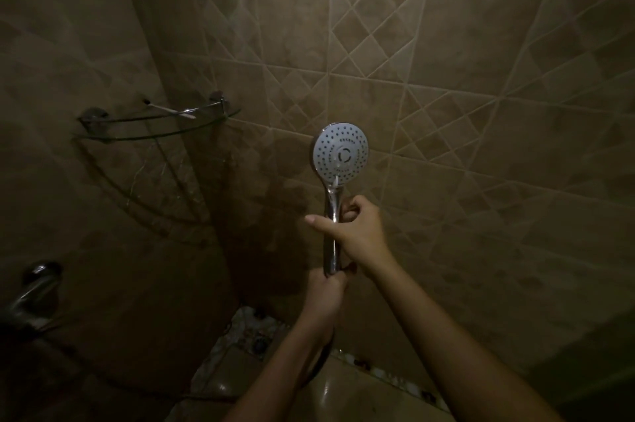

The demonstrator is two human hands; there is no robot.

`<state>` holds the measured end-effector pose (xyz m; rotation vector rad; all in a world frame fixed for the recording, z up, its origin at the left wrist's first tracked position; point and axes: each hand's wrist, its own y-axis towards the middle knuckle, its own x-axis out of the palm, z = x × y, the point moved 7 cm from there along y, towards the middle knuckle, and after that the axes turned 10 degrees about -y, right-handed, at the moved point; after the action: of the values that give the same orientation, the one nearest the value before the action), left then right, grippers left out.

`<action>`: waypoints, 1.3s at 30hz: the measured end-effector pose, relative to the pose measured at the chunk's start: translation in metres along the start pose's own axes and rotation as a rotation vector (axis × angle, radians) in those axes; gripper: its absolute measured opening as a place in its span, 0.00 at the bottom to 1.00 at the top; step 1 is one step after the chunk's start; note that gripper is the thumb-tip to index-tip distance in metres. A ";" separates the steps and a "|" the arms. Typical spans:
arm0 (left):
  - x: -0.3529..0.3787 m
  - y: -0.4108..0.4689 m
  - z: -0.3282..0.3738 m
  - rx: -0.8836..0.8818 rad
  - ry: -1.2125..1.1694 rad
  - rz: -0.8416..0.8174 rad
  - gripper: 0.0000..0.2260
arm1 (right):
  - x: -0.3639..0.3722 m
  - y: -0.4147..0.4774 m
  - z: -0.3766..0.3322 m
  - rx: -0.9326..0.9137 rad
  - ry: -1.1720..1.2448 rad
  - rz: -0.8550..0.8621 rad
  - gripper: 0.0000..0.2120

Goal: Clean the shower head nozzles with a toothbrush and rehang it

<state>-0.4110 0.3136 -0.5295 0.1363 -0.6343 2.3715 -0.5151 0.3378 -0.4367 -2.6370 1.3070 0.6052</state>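
We have the shower head [340,154] upright at the centre of the frame, its pale round face turned toward us, dark nozzles in rings around a middle hub. Below it the chrome handle [332,232] runs straight down.

Our right hand [354,232] wraps the handle's upper half, fingers curled behind it and the thumb laid across the front, pointing left. Our left hand [324,291] closes around the handle's lower end, just under the right. A dark hose [323,358] appears to drop from there past the left wrist.

We judge the head to be rigid and fairly light, likely plated plastic, top-heavy with the hose tugging at the bottom. The polished handle looks slippery, more so if wet, so the handle is the place to hold, one hand close under the face to steady it against brushing. The nozzle tips may be soft rubber; we cannot tell.

The toothbrush [170,111] lies on the glass corner shelf [103,138] at middle left, well apart from both hands; one hand must let go to fetch it. A tap [32,287] shows at lower left. No wall bracket is visible.
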 end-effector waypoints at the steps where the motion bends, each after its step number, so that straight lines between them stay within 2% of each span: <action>1: -0.002 -0.001 -0.001 -0.002 -0.001 0.023 0.04 | -0.002 -0.001 0.002 -0.007 0.002 0.039 0.28; 4: -0.006 -0.002 -0.003 -0.003 0.020 0.041 0.10 | 0.003 -0.005 0.009 -0.004 0.069 -0.013 0.20; 7: -0.007 -0.003 -0.005 -0.019 0.041 -0.017 0.14 | 0.010 -0.011 0.010 0.046 0.307 -0.150 0.07; 8: -0.007 -0.003 -0.005 -0.017 0.050 -0.025 0.15 | 0.012 -0.012 0.009 0.063 0.378 -0.185 0.06; 9: -0.007 -0.004 -0.004 -0.012 0.054 -0.031 0.16 | 0.012 -0.013 0.008 0.069 0.409 -0.208 0.07; 11: -0.009 -0.002 -0.003 -0.005 0.052 -0.014 0.16 | 0.009 -0.012 0.008 0.031 0.311 -0.203 0.09; 13: -0.012 0.000 0.000 0.007 0.080 0.009 0.11 | 0.007 -0.013 0.006 -0.035 0.173 -0.189 0.14; 16: -0.011 -0.001 0.005 0.017 0.122 -0.003 0.10 | 0.002 -0.013 0.002 -0.053 0.090 -0.152 0.12; 20: -0.005 0.000 0.010 0.025 0.124 -0.024 0.05 | -0.004 -0.010 0.001 0.019 0.199 -0.139 0.15; 24: -0.001 0.001 0.011 0.003 0.099 -0.026 0.04 | -0.004 -0.011 -0.004 0.033 0.250 -0.218 0.09; 29: 0.000 0.000 0.016 0.000 0.092 -0.012 0.05 | -0.005 -0.010 -0.010 -0.031 0.032 -0.153 0.20; 34: 0.004 -0.001 0.021 0.031 0.075 -0.065 0.05 | -0.008 -0.006 -0.010 0.018 0.138 -0.225 0.13; 39: 0.003 -0.004 0.027 0.051 0.071 -0.060 0.07 | -0.005 -0.011 -0.011 0.042 0.274 -0.298 0.14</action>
<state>-0.4121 0.3052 -0.5039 0.0914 -0.5293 2.3250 -0.5060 0.3447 -0.4256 -2.8757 0.9381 0.1778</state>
